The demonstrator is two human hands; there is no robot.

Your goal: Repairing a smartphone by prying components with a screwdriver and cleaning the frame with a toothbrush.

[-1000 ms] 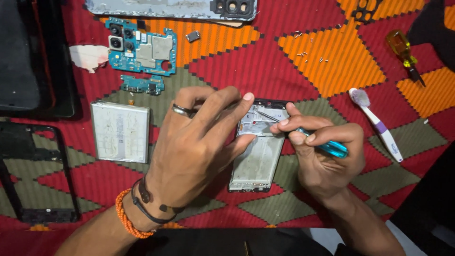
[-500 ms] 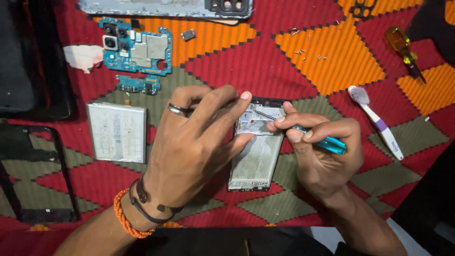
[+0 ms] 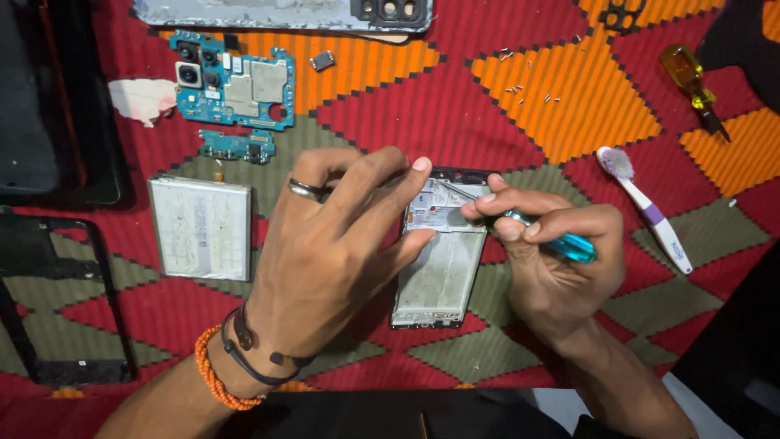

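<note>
Teal-handled screwdriver [image 3: 561, 242] pinched firmly in my right hand [image 3: 561, 272], I keep it upright while my left hand [image 3: 333, 260], fingers spread, pins the phone frame [image 3: 439, 272] flat.

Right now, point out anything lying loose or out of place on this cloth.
Tiny loose screws lie scattered on the orange patch of the cloth, uncontained, above the opened phone frame that the left hand steadies while the right hand works a blue-handled screwdriver. Nothing looks broken.
</note>
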